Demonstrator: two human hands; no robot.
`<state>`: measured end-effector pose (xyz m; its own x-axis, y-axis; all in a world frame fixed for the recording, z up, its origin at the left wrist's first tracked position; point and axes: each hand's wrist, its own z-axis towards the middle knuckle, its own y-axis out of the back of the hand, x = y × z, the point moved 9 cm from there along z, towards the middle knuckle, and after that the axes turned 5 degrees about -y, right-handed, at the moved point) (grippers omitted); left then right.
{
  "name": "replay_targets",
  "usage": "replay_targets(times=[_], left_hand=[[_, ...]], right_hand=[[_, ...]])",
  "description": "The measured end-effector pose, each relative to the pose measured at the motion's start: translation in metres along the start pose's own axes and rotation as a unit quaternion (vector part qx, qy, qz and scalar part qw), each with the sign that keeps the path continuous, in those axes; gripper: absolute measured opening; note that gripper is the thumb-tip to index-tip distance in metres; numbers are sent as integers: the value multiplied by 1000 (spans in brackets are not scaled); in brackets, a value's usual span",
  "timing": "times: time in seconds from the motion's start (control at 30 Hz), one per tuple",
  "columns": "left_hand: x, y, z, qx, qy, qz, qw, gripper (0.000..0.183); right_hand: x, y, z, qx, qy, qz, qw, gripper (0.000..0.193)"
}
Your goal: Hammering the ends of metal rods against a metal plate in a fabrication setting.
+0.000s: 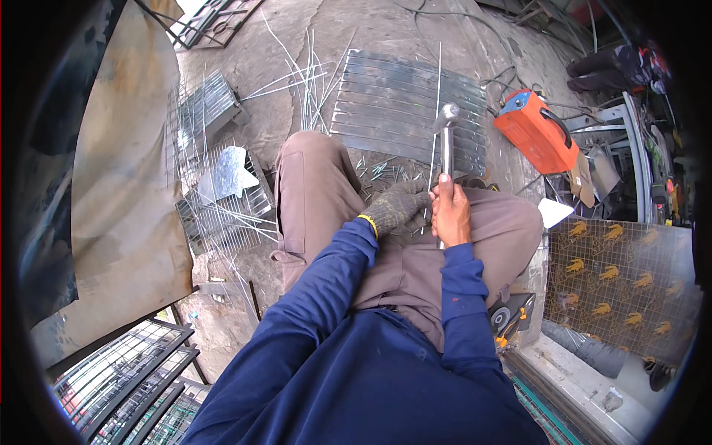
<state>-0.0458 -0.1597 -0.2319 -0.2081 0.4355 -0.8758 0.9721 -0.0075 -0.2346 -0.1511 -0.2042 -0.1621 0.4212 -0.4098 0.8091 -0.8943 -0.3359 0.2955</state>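
My right hand [452, 213] is bare and closed round the shaft of a ball-peen hammer [447, 144]. Its metal head points away from me. My left hand [397, 208] wears a dark knitted glove with a yellow cuff and is closed on a long thin metal rod [438, 81]. The rod runs away from me just left of the hammer, its near end between my hands. Both hands are close together over my lap. Beyond them lies a slatted dark metal panel [404, 104] on the ground. Short cut rod pieces [382, 169] are scattered between my knees.
Loose long rods [308, 89] lie beyond my left knee. Wire mesh [222, 189] and metal blocks [208, 104] stand at the left, beside a large stained sheet [126, 163]. An orange welding machine [535, 130] with cables is at the right. Another person's legs [601, 70] show far right.
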Motion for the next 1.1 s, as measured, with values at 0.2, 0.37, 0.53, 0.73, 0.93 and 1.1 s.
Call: replay_targets(times=[0.2, 0.37, 0.53, 0.73, 0.93, 1.1], left_hand=[[8, 4, 10, -13, -84, 28, 996, 29], [-12, -4, -10, 8, -31, -33, 999, 28], [-1, -3, -5, 7, -21, -44, 999, 28], [-19, -4, -14, 9, -27, 21, 999, 26], [-28, -8, -26, 2, 20, -134, 991, 21], [-15, -2, -19, -6, -5, -46, 999, 20]], right_hand=[[13, 1, 11, 3, 25, 28, 999, 57], [20, 4, 20, -11, 38, 8, 999, 58], [17, 4, 29, 2, 25, 5, 1000, 59], [8, 14, 24, -36, 50, 14, 998, 58], [7, 7, 22, -38, 94, -31, 994, 58], [11, 4, 19, -19, 96, -94, 991, 58]])
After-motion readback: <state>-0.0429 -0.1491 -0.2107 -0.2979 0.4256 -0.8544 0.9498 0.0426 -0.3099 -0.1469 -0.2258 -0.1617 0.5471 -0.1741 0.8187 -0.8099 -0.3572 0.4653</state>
